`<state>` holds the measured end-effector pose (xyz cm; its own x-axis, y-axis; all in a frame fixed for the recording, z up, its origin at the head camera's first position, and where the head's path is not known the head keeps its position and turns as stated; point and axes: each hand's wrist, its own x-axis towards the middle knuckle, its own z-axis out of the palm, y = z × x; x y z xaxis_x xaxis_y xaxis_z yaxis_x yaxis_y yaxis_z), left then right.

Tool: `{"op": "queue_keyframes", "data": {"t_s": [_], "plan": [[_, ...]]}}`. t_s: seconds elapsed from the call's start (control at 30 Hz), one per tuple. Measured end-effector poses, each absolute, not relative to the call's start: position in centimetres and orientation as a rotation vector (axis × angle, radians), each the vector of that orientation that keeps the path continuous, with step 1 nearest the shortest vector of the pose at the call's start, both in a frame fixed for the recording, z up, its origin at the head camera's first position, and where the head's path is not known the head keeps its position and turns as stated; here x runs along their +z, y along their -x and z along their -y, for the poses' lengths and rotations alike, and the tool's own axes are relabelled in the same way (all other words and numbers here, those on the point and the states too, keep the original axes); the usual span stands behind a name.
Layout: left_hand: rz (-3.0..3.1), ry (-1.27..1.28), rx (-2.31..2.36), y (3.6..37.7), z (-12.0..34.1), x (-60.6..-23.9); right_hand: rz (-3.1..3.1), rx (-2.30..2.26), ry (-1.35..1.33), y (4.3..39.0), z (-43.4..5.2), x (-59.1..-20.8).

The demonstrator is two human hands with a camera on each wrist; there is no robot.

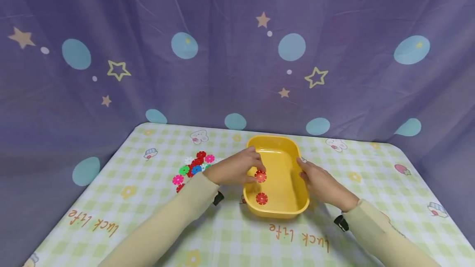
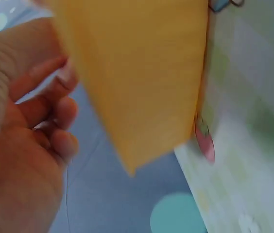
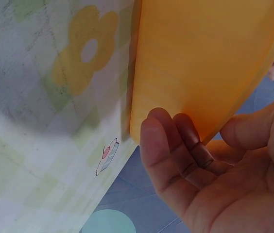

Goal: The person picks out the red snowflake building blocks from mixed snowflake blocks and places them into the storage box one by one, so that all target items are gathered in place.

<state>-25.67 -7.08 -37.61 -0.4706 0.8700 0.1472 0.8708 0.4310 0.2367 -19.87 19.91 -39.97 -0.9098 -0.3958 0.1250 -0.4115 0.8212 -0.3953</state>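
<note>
Sleeves of pale cream fabric are reaching in from the near edge, and between the two hands a yellow rectangular plastic tray (image 1: 293, 209) is sitting on the green-and-white checked tablecloth (image 1: 371, 193). The right hand (image 1: 323, 184) is resting against the tray's right wall, fingers loosely curled along its outside and thumb near the rim; the right wrist view is showing those fingers lying on the yellow wall. The left hand (image 1: 235, 169) is reaching over the tray's left rim, pinching a red flower-shaped plastic disc (image 1: 260, 176) at its fingertips just inside. Nearer than that hand, a second red flower disc (image 1: 261, 198) is lying on the tray floor. Just beyond the left hand's outer side, a heap of red, pink, green, blue and white flower discs (image 1: 194, 167) is lying on the cloth.
</note>
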Motion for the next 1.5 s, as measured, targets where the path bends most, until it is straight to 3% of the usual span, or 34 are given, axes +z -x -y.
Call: {"op": "queue_keyframes", "data": {"t_s": [0.27, 0.47, 0.73, 1.07, 1.5], "plan": [[2.796, 1.551, 0.034, 26.3, 3.6, -39.0, 2.967, 0.675, -0.654, 19.9, -19.9, -40.0], [2.921, 1.447, 0.086, 26.2, 2.7, -39.4, 2.971, 0.666, -0.647, 19.9, -20.0, -39.9], [2.77, 1.524, 0.138, 26.4, 3.3, -38.6, 2.986, 0.656, -0.634, 20.0, -19.8, -39.7], [2.748, 1.276, -0.223, 28.5, 12.6, -35.2, 2.973, 0.705, -0.647, 19.9, -20.1, -39.8], [3.195, 0.787, -0.385, 29.3, 22.2, -39.1, 2.958, 0.791, -0.659, 20.1, -20.5, -39.8]]}}
